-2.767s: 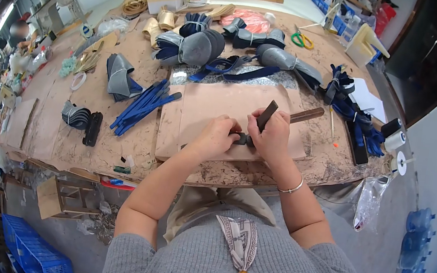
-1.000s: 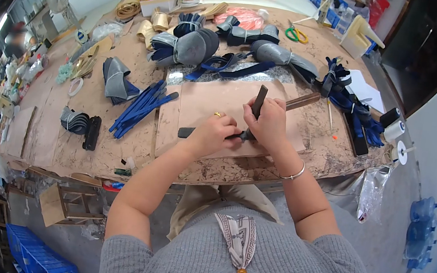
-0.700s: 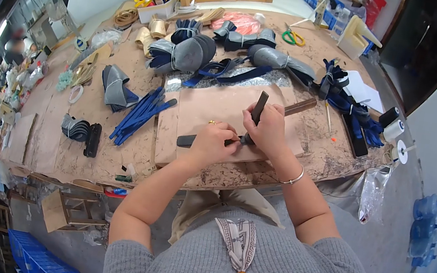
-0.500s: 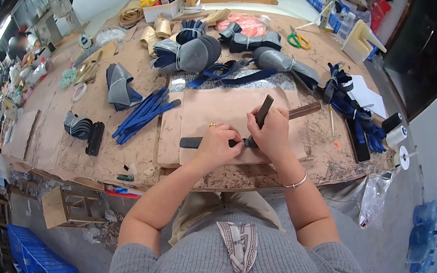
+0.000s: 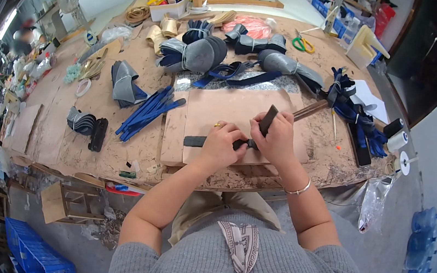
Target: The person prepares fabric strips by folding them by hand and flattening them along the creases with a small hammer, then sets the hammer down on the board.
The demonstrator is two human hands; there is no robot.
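A dark grey strip (image 5: 193, 141) lies across the pale board (image 5: 219, 106) in front of me. With bent fingers, my left hand (image 5: 221, 148) presses and pinches the strip near its right part. My right hand (image 5: 278, 139) is closed around a flat, dark, bar-shaped tool (image 5: 269, 119), which slants up out of the fist. Its lower end meets the strip close to my left fingertips; the exact contact is hidden by the fingers. Behind my right hand, a brown bar (image 5: 310, 110) rests at the board's right side.
Blue strips (image 5: 149, 113) and rolled grey-blue bundles (image 5: 198, 56) lie left and behind the board. Green-and-orange scissors (image 5: 303, 44) are at the back. A phone (image 5: 359, 147), thread spools (image 5: 396, 139) and blue pieces (image 5: 361, 122) sit at right. The table's front edge is near my body.
The camera view has shifted slightly, so the whole scene sits a little to the right. Both hands keep their places on the strip, and the tool in my right hand leans slightly more rightward.
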